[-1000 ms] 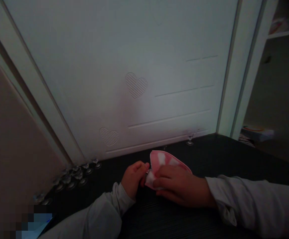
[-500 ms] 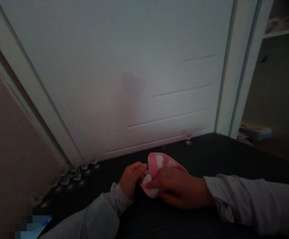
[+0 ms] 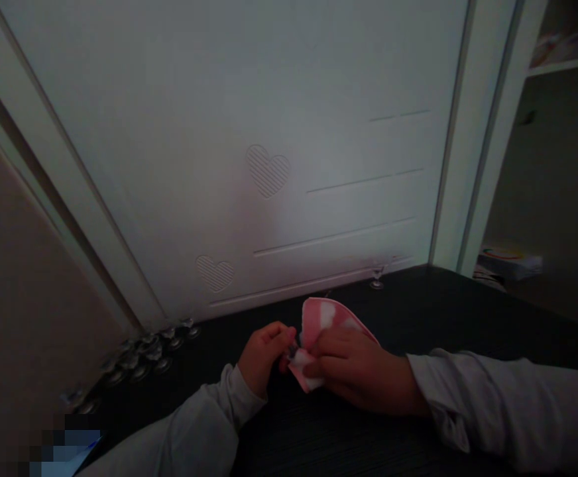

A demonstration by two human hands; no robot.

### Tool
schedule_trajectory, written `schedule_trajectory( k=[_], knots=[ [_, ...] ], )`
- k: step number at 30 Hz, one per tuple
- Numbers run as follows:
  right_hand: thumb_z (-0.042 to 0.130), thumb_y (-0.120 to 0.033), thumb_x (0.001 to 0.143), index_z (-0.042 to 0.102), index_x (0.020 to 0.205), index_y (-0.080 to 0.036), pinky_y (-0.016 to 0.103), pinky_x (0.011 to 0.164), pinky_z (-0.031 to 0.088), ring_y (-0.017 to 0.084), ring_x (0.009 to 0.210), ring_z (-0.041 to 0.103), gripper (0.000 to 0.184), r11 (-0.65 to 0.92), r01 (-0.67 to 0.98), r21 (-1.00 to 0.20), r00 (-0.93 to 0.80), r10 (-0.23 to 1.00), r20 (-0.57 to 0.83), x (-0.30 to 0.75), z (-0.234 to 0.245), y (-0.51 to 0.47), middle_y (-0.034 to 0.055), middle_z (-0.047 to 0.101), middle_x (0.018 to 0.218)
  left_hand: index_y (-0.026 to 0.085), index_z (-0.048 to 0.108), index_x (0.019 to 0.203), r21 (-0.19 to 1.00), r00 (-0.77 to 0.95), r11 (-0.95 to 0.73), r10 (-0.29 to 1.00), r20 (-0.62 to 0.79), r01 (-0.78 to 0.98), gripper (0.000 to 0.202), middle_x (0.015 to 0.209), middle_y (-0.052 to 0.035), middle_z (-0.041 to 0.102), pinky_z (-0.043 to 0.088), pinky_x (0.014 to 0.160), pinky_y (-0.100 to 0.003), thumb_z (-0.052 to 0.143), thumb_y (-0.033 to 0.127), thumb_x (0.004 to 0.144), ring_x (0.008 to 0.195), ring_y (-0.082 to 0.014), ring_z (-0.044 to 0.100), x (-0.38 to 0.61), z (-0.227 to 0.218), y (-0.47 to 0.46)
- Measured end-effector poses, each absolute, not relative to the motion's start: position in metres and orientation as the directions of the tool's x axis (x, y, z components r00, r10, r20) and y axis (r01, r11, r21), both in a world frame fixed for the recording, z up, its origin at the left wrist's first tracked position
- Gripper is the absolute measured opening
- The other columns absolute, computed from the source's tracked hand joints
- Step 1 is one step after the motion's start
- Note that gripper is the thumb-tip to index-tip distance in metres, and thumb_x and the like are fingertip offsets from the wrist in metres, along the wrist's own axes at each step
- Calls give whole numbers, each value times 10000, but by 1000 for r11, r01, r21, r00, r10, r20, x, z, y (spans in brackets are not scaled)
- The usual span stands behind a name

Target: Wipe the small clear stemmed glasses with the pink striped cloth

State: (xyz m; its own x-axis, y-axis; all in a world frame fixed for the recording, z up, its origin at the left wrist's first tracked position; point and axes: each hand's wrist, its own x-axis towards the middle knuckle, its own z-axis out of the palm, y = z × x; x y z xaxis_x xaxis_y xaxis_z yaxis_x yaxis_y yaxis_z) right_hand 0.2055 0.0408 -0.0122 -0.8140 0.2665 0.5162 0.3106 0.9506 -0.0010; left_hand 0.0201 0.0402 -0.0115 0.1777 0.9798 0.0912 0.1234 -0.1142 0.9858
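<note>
My right hand (image 3: 363,368) is closed on a pink and white cloth (image 3: 319,321), which is folded and stands up above the fingers. Just to its left, my left hand (image 3: 268,354) pinches a small stemmed glass (image 3: 293,350); only a clear, shiny bit of it shows between the fingertips and the cloth. The cloth is against or very close to the glass, its inner side hidden by my right fingers. Both hands are low over the dark table (image 3: 279,430).
Several small stemmed glasses (image 3: 152,351) stand grouped at the table's left edge. Another small glass (image 3: 377,277) stands at the back right by the white panel (image 3: 219,132) with carved hearts. Beyond the right edge, a white stack (image 3: 512,264) lies lower down.
My right hand has drawn the cloth slightly right and up, away from the left fingertips, so more of the glass shows. My left hand has stayed nearly in place.
</note>
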Motion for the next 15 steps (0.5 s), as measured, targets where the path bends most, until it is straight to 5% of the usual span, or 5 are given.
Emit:
schedule_trajectory(
  k=[7,15],
  knots=[
    [371,-139,818,545,1002,-152,314,718,412,181,827,522,254,956,288,-60,-798,274,537,207,-12,41,97,604,898,134,511,595,994,176,-110,978,111,-19,325,456,52,449,282,405,-199,567,451,640,397,-60,374,20,-12,40],
    [390,-59,775,503,1057,-137,312,797,418,172,905,517,313,907,313,-281,-728,419,543,206,-12,46,96,586,992,117,583,836,961,195,34,981,21,-275,301,690,-17,560,376,472,-218,629,229,560,576,-116,507,17,-9,43]
  ],
)
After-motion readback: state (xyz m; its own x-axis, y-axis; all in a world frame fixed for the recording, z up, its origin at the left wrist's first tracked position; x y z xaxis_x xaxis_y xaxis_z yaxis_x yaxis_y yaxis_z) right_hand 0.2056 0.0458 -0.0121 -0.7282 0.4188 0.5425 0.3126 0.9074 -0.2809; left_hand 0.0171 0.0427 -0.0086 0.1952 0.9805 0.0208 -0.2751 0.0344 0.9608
